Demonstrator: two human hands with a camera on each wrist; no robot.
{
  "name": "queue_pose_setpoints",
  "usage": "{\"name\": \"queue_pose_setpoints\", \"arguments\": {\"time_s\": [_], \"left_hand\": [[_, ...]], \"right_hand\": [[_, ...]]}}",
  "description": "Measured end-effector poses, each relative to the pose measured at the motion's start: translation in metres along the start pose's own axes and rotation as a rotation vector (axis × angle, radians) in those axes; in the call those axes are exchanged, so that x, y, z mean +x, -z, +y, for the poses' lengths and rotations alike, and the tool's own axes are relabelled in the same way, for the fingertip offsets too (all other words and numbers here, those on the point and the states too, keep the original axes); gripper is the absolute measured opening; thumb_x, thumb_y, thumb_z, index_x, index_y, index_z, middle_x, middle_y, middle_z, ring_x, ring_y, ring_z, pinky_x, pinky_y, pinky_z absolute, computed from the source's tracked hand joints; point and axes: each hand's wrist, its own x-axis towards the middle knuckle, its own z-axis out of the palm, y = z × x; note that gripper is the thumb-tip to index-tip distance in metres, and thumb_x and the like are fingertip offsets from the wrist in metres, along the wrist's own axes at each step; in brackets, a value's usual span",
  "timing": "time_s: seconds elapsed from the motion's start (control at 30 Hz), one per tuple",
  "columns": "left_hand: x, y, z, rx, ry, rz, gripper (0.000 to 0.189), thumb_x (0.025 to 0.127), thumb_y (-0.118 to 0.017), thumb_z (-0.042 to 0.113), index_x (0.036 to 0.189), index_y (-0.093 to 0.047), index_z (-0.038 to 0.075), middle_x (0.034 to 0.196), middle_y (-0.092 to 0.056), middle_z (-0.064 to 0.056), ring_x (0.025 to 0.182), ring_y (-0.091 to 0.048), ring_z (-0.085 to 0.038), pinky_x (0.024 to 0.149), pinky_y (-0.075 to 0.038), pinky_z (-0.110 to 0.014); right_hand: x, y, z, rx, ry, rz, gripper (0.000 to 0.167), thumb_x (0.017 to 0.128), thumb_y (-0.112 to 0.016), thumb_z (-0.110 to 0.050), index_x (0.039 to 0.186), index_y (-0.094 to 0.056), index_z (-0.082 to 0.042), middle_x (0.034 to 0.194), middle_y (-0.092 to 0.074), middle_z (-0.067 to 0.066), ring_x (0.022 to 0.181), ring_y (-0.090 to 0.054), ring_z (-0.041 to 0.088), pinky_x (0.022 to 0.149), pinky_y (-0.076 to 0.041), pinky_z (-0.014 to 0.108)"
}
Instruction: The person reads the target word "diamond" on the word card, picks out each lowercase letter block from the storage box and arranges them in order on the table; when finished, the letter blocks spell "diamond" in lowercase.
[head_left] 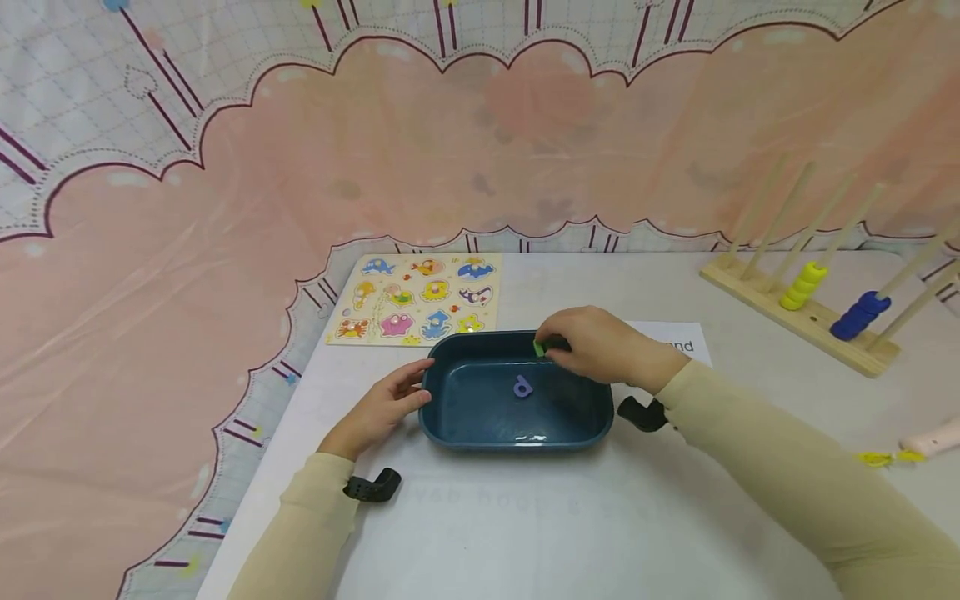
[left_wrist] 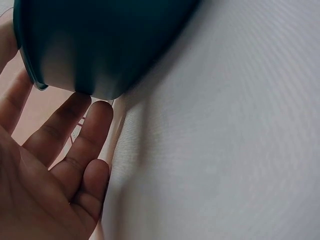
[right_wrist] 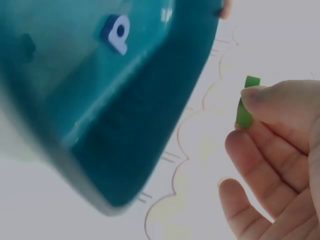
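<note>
A dark teal tray (head_left: 517, 443) with raised walls stands on the white table. Inside it lies a small purple letter (head_left: 522, 387), shaped like a d or p, also seen in the right wrist view (right_wrist: 117, 33). My right hand (head_left: 600, 346) is over the tray's far right rim and pinches a small green piece (right_wrist: 244, 107) between thumb and index finger; its full shape is partly hidden by the fingers. My left hand (head_left: 382, 410) touches the tray's left end with extended, slightly bent fingers, as the left wrist view shows from below.
Behind the tray lies a sea-animal puzzle board (head_left: 416, 298). A printed paper (head_left: 693, 340) is partly hidden by my right hand. A wooden bead rack (head_left: 802, 315) with yellow and blue beads stands at the right. A pink object (head_left: 933, 439) lies near the right edge.
</note>
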Motion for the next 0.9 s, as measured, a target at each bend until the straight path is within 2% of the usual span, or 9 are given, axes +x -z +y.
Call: {"name": "queue_pose_setpoints", "arguments": {"time_s": [0.23, 0.47, 0.63, 0.9], "left_hand": [[0.0, 0.0, 0.0, 0.001, 0.009, 0.002, 0.061, 0.1, -0.064, 0.026, 0.155, -0.039, 0.015, 0.155, -0.036, -0.023, 0.137, -0.04, -0.043, 0.109, -0.035, -0.059], [0.001, -0.001, 0.0, 0.006, 0.015, 0.007, 0.061, 0.1, -0.063, 0.024, 0.155, -0.039, 0.015, 0.155, -0.037, -0.023, 0.137, -0.042, -0.043, 0.109, -0.035, -0.058], [0.001, -0.001, 0.0, 0.004, 0.011, 0.005, 0.06, 0.1, -0.063, 0.023, 0.155, -0.038, 0.015, 0.155, -0.037, -0.023, 0.136, -0.043, -0.043, 0.109, -0.036, -0.057], [0.001, -0.002, 0.0, 0.012, 0.008, 0.004, 0.061, 0.1, -0.063, 0.024, 0.155, -0.038, 0.015, 0.154, -0.037, -0.023, 0.135, -0.044, -0.042, 0.109, -0.036, -0.057]], "right_hand": [[-0.019, 0.006, 0.016, 0.006, -0.053, 0.034, 0.022, 0.089, -0.074, -0.007, 0.11, -0.071, -0.001, 0.102, -0.071, 0.008, 0.095, -0.067, 0.023, 0.087, -0.056, 0.042], [-0.038, 0.01, 0.027, 0.016, -0.136, 0.03, 0.021, 0.09, -0.074, -0.007, 0.11, -0.071, -0.001, 0.103, -0.071, 0.009, 0.098, -0.067, 0.028, 0.087, -0.055, 0.046], [-0.054, 0.012, 0.039, 0.006, -0.157, 0.048, 0.019, 0.089, -0.074, -0.007, 0.107, -0.072, -0.003, 0.099, -0.071, 0.007, 0.094, -0.067, 0.026, 0.082, -0.056, 0.046], [-0.083, 0.012, 0.061, 0.024, -0.254, 0.037, 0.021, 0.088, -0.073, -0.006, 0.108, -0.071, 0.0, 0.1, -0.072, 0.009, 0.096, -0.067, 0.029, 0.086, -0.055, 0.049]]}}
